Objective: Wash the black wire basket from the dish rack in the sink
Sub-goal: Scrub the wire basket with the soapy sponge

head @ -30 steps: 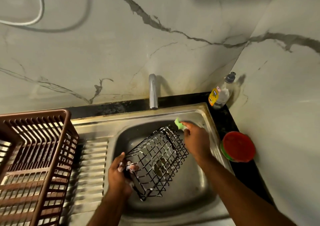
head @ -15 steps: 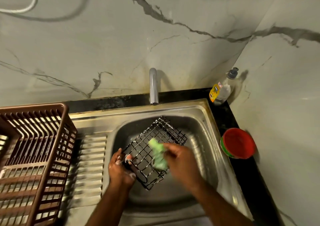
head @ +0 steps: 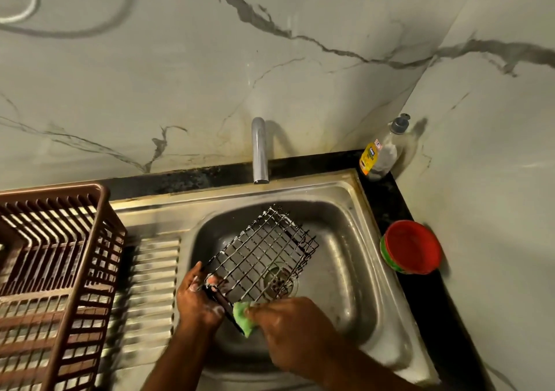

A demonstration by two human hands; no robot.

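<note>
The black wire basket (head: 264,252) lies tilted over the steel sink (head: 348,210) bowl, flecked with white suds. My left hand (head: 196,299) grips its near left corner, fingers curled through the wires. My right hand (head: 288,327) pinches a green sponge (head: 241,318) and presses it against the basket's near edge. The drain shows through the mesh.
A brown plastic dish rack (head: 57,270) stands on the ribbed drainboard at the left. The tap (head: 259,153) rises behind the bowl, no water running. A soap bottle (head: 380,153) stands in the back right corner; a red-lidded tub (head: 411,246) sits on the black counter at the right.
My right hand carried the sponge from the basket's far end, across its middle, down to its near edge. The basket turned flatter in my left hand's grip.
</note>
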